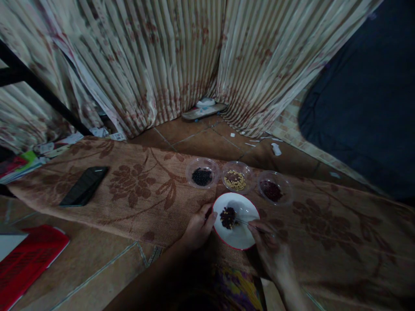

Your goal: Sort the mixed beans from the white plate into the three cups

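My left hand (200, 226) grips the left rim of a white plate (246, 207) with a red edge, thumb on top. On the plate lies a small heap of mixed dark and yellow beans (228, 217). My right hand (270, 244) is closed around a thin metal utensil (242, 221), whose tip reaches the heap; its exact kind is hard to make out. Just beyond the plate, three clear plastic bowls stand in a row: one with black beans (201, 176), one with yellow beans (235, 180), one with dark red beans (271, 190).
A brown flowered cloth (139, 207) covers the narrow table. At its left lies a black phone (84, 186). Behind are striped curtains (181, 56), a skateboard (204, 111) and paper scraps (276, 149) on the tiled floor. A red bag (35, 255) lies at lower left.
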Motion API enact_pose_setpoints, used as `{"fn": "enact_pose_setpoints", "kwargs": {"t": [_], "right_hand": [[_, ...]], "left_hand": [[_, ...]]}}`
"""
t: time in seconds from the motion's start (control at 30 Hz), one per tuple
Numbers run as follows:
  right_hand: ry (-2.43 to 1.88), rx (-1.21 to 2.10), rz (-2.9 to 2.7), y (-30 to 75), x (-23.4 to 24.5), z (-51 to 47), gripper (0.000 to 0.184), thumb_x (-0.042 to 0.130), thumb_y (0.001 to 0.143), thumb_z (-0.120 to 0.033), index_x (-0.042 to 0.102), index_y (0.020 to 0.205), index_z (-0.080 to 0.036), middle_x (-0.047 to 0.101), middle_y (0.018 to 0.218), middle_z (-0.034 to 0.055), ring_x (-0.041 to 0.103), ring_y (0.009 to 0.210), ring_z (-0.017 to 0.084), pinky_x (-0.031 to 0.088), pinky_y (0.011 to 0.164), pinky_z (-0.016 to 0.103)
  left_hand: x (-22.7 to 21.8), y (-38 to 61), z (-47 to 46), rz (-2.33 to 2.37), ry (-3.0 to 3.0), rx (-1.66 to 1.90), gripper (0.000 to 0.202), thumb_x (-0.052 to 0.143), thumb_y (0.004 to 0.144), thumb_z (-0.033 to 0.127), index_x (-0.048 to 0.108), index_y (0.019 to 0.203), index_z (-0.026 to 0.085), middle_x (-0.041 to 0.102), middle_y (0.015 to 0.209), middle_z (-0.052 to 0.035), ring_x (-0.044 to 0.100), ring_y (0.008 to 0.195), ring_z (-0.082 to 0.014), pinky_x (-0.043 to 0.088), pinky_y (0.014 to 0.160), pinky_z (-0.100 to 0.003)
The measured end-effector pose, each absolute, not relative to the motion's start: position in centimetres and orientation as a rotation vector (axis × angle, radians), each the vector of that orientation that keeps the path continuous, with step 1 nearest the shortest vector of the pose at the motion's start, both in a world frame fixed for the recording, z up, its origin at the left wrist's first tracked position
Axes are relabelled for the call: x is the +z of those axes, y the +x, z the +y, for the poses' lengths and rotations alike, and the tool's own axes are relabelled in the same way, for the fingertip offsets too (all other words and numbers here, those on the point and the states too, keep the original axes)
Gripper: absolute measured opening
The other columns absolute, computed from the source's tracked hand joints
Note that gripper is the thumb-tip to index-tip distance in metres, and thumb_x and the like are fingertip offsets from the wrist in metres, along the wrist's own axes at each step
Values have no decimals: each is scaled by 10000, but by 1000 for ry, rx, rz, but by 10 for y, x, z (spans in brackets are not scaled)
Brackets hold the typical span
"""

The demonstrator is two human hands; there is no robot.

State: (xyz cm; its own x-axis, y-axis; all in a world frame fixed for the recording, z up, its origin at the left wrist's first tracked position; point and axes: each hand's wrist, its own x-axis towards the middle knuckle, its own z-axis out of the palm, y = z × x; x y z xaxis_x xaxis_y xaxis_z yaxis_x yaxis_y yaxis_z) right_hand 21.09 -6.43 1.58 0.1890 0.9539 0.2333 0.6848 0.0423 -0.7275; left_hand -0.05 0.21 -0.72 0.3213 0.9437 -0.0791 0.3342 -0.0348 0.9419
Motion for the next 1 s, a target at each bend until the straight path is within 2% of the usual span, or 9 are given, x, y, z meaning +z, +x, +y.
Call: {"fn": "enact_pose_setpoints", "kwargs": {"t": [0.23,0.4,0.5,0.67,0.8,1.0], "right_hand": [[-1682,465,-1515,210,15,-65,184,564,837,-359,677,852,-215,694,903,59,652,857,193,516,766,319],[-1719,432,-1402,217,29,-66,223,575,820,-394,687,846,-203,699,879,69,654,825,203,522,736,321],[-1761,237,-1277,237,45,-57,256,600,788,-429,699,813,-194,706,828,69,660,760,204,524,693,317],[-1741,-115,-1032,288,57,-28,303,657,730,-438,694,751,-139,700,780,91,660,744,231,518,743,389],[-1725,-109,-974,303,52,-18,314,679,712,-421,692,764,-112,690,750,104,651,699,228,524,693,381],[-1664,91,-1008,260,48,-39,260,681,711,-406,689,755,-151,694,802,85,654,772,219,513,753,366]], "left_hand": [[-7,0,2,1201,1560,774,347,430,913,347,534,1202,187,691,1019,-49,640,832,-172,474,747,-253],[-5,-1,1,1220,1569,760,328,425,912,353,553,1163,185,698,916,-37,637,794,-171,472,726,-250],[-5,-1,2,1220,1574,767,324,423,912,347,552,1165,190,698,952,-38,637,812,-173,470,743,-253],[-5,-1,3,1217,1564,772,345,423,910,340,541,1197,191,700,999,-45,643,844,-182,471,755,-258],[-4,-1,2,1196,1536,767,341,417,912,344,540,1194,196,709,964,-34,648,817,-178,475,734,-252],[-4,0,1,1217,1556,769,331,421,913,350,548,1173,189,697,978,-48,638,846,-184,469,765,-267]]}}
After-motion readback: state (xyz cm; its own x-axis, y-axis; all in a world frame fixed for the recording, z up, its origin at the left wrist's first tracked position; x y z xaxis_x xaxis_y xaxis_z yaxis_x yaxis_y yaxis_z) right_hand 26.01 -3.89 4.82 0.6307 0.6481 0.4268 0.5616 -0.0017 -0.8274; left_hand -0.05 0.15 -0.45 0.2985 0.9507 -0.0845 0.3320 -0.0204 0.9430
